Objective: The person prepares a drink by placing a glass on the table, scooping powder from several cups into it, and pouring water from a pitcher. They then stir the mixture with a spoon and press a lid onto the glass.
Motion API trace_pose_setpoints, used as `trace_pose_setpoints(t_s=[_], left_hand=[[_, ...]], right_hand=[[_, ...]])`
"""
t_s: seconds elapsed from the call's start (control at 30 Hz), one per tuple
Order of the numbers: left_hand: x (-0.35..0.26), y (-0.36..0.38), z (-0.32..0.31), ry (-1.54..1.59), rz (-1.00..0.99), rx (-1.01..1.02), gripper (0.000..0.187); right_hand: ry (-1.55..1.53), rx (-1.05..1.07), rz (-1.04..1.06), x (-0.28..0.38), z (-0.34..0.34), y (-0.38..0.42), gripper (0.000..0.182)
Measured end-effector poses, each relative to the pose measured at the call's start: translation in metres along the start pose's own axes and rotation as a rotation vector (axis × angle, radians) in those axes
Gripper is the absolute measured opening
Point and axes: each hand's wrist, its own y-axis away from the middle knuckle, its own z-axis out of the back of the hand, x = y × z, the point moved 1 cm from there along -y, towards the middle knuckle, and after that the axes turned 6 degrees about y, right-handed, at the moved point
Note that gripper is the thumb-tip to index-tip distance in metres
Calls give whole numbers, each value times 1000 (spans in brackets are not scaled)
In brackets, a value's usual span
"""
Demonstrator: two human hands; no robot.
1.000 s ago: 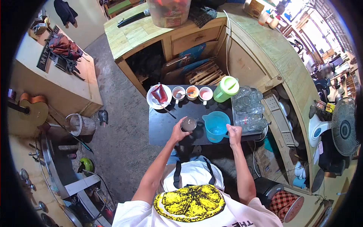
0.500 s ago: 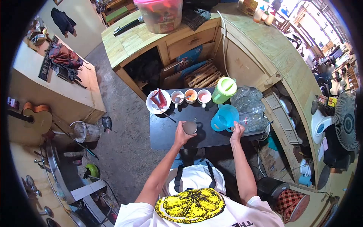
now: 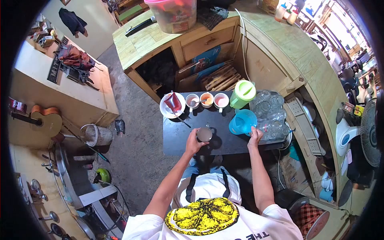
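Wrapped around the side of a mug [image 3: 205, 135] with a greyish inside is my left hand [image 3: 193, 143]. The mug is over the near part of a dark tabletop [image 3: 180, 140], its handle pointing away from me. My right hand [image 3: 255, 138] grips the handle of a translucent blue pitcher [image 3: 243, 121], to the right of the mug. Behind them stand three white cups with pinkish or orange contents, among them a cup with a spoon [image 3: 207, 99]. A white bowl [image 3: 163, 110] at the left holds a red pouch [image 3: 173, 103]. A lidded green pitcher [image 3: 243, 94] stands behind the blue one.
Several clear glass mugs [image 3: 272, 116] crowd a tray at the table's right end. A wooden counter [image 3: 288, 56] curves around the far and right sides, with a pink-lidded tub [image 3: 174, 18] on top. A fan [image 3: 370, 132] is at far right, a wicker-like bucket [image 3: 97, 135] on the floor at left.
The camera view has shifted slightly, so the whole scene appears a little farther right. Both hands keep their holds on the mug and the blue pitcher.
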Motion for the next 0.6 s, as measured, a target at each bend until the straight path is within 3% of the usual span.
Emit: trace_pose_setpoints(t_s=[0.2, 0.3, 0.33, 0.47, 0.6], left_hand=[[-8, 2, -7, -17, 81, -70, 81], [-2, 1, -10, 103, 32, -64, 86], [-3, 1, -10, 119, -2, -37, 87], [2, 1, -8, 177, -32, 29, 90], [-6, 0, -3, 161, 28, 34, 83]], right_hand=[[138, 158, 55, 3, 11, -5, 42], [295, 118, 178, 6, 9, -2, 42], [397, 163, 143, 10, 17, 0, 34], [250, 3, 186, 19, 20, 27, 20], [583, -171, 559, 62, 23, 72, 22]])
